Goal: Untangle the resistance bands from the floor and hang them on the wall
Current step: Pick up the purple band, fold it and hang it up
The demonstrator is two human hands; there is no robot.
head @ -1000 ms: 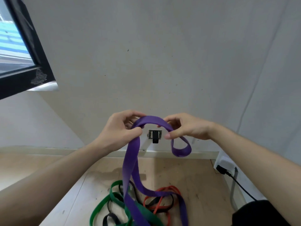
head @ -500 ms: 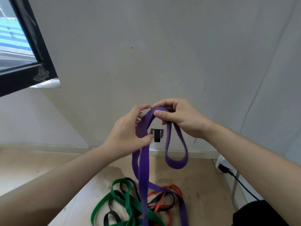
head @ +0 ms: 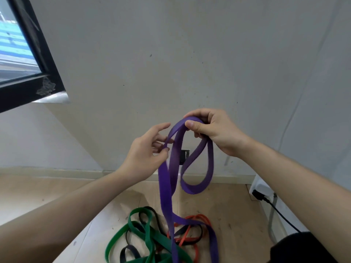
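Observation:
A wide purple resistance band [head: 167, 186] hangs from my hands in front of the wall. My right hand [head: 214, 131] pinches its top fold between thumb and fingers, and a short loop [head: 197, 179] dangles below it. My left hand [head: 146, 150] holds the long strand a little lower, fingers loosely curled on it. The band's lower end trails down into a tangle on the floor: a green band [head: 146, 232], a black band [head: 129, 251] and an orange-red band [head: 191, 236]. A small dark hook on a metal plate [head: 183, 156] shows on the wall behind the purple band.
A black-framed window [head: 28, 73] is at the upper left. A white power strip [head: 263, 187] with a black plug and cable [head: 279, 211] lies at the right wall. The floor is light wood with a pale skirting board [head: 57, 174]. A dark shape [head: 300, 249] fills the bottom right corner.
My right hand has lifted the purple band's fold higher and rightward. My left hand's grip has loosened and slid down the strand. The hanging loop has grown longer, and the view has tilted up slightly.

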